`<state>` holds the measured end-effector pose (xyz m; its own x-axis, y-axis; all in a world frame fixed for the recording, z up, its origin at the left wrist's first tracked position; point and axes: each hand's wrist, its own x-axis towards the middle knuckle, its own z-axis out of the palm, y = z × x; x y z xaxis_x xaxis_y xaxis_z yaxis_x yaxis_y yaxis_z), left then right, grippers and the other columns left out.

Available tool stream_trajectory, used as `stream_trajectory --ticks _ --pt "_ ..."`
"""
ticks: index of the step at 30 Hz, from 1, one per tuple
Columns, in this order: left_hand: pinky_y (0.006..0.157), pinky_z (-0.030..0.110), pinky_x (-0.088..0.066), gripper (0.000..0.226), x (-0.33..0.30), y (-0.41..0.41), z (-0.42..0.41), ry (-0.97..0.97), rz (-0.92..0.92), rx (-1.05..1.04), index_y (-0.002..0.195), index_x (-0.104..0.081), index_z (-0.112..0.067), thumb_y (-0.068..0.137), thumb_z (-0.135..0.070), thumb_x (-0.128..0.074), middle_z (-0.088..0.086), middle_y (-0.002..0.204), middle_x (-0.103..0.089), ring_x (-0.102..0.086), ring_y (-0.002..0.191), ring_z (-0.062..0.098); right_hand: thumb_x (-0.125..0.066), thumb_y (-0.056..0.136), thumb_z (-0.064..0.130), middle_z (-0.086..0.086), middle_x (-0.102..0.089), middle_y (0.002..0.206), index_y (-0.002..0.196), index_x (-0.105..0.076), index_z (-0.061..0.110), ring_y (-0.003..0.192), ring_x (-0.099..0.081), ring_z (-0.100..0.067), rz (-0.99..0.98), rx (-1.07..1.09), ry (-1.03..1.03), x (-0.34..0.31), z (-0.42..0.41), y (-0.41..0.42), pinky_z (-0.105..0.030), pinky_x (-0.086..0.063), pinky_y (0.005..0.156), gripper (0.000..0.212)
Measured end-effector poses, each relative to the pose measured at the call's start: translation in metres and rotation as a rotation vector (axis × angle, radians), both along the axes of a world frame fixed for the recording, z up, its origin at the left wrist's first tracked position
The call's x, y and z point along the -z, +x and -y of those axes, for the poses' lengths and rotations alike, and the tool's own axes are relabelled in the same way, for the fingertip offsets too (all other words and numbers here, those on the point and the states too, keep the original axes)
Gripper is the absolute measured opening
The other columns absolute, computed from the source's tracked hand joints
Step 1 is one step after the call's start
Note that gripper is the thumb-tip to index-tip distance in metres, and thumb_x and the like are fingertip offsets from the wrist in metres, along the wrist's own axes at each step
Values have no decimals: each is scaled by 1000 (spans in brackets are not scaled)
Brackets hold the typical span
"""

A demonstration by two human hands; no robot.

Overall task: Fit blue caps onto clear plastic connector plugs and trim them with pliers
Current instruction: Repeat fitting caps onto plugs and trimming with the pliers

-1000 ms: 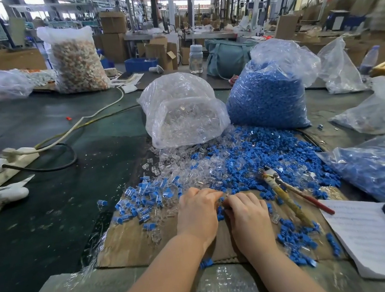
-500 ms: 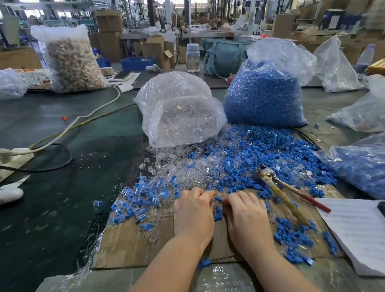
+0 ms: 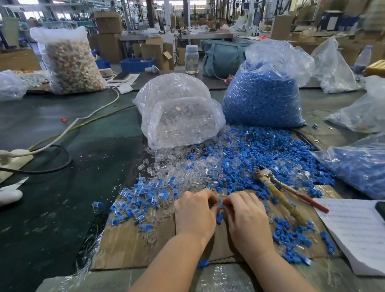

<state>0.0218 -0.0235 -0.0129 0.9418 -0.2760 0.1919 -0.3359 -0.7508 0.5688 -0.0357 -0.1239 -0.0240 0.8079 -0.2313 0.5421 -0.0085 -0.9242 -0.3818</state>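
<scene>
Head view, the only one here: both hands have stayed put at the near edge of the pile over the last second, so this looks like the same cap being worked, not a fresh pick. Left hand (image 3: 196,214) and right hand (image 3: 246,214) meet fingertip to fingertip, fingers curled around a small blue cap (image 3: 219,217) between them; can't tell if a clear plug is in there too. Loose blue caps (image 3: 256,162) and clear plugs (image 3: 172,170) cover the cardboard (image 3: 131,245) ahead. Pliers (image 3: 279,193) lie untouched just right of the hands, so I'd guess trimming hasn't come up yet.
</scene>
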Motion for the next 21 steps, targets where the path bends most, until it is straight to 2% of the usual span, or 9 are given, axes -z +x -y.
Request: stream_trajectory --ticks 2,5,7,10,14,19,21 --pt "90 28 -26 16 0 1 1 15 6 14 105 -56 -37 91 -31 -55 -4 104 -57 -44 105 18 -69 81 5 -2 -60 76 76 -60 10 72 -54 -22 11 -1 9 0 0 0 -33 -44 66 11" --pt "94 33 -27 46 3 2 1 180 65 111 135 -40 -36 95 -13 -46 -6 121 -51 -38 112 18 -68 81 4 -2 -60 78 78 -60 10 74 -53 -23 8 -2 37 0 0 0 -33 -44 69 10" --pt "94 35 -28 56 3 1 1 262 73 154 139 -34 -37 93 -7 -43 -4 123 -45 -35 113 20 -67 82 3 -2 -60 79 79 -61 10 76 -54 -22 5 -2 36 1 0 0 -32 -43 71 10" --pt "93 33 -27 46 3 1 1 237 72 161 132 -43 -38 94 -11 -45 -5 119 -46 -35 111 19 -66 82 2 -2 -61 81 82 -63 10 78 -54 -23 0 -2 41 1 1 0 -32 -44 73 9" --pt "91 23 -27 18 1 -1 -3 43 88 94 107 -64 -26 92 -24 -55 -9 105 -49 -37 106 13 -73 77 5 -3 -62 81 82 -66 8 77 -55 -24 5 -7 27 1 1 -1 -35 -48 71 10" --pt "74 4 -36 9 -3 -12 -11 -294 30 9 91 -67 -20 87 -15 -63 -12 88 -54 -50 84 1 -75 76 5 -3 -62 79 80 -66 8 76 -56 -24 30 -20 33 1 2 -1 -34 -49 68 10" --pt "70 1 -39 11 0 -19 -14 -386 -25 -7 86 -65 -23 87 -12 -63 -11 86 -58 -53 79 -1 -73 78 5 -2 -61 78 79 -66 9 75 -55 -23 55 -35 41 1 2 -1 -34 -49 67 8"
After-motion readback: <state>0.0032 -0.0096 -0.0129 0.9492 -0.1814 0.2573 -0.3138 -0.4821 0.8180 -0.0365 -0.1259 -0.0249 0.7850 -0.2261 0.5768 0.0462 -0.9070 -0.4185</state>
